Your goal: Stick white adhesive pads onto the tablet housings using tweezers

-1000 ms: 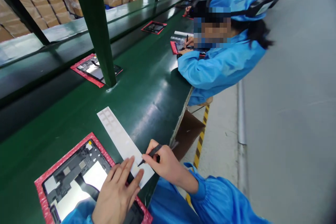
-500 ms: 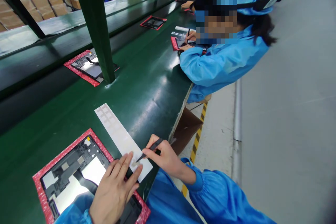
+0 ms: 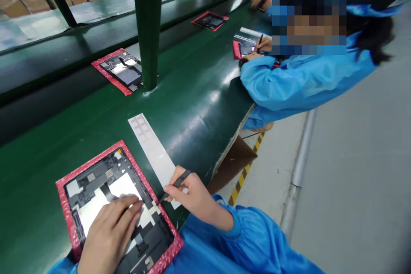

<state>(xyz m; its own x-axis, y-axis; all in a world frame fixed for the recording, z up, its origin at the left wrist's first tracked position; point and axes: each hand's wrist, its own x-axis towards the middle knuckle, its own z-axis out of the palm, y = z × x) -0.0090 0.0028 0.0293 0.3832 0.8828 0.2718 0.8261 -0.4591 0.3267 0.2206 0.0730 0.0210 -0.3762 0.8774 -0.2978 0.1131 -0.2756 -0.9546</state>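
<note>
My right hand [image 3: 192,195] grips black tweezers [image 3: 181,178], pinched between thumb and fingers. Their tip meets a small pale sticker [image 3: 155,209] at the right edge of an opened tablet [image 3: 93,192]. Dark parts, silvery panels and a black ribbon cable show inside the tablet, which lies in a red bubble-wrap sleeve [image 3: 126,147]. My left hand [image 3: 111,229] rests over the tablet's middle, fingers extended and slightly bent, covering part of it. A white sticker sheet [image 3: 154,154] with a grid of pale pieces at its far end lies partly behind my right hand.
Another opened tablet [image 3: 123,68] on red wrap lies by a green post [image 3: 147,30]. Farther along is a third tablet [image 3: 210,21]. A co-worker in blue [image 3: 285,81] works at the bench [image 3: 192,94]. A brown carton [image 3: 233,165] stands below the bench edge.
My left hand has moved from the sticker sheet onto the tablet. The tweezers have gone from the sheet to the tablet's edge, where a small pale sticker now shows. The camera view has shifted.
</note>
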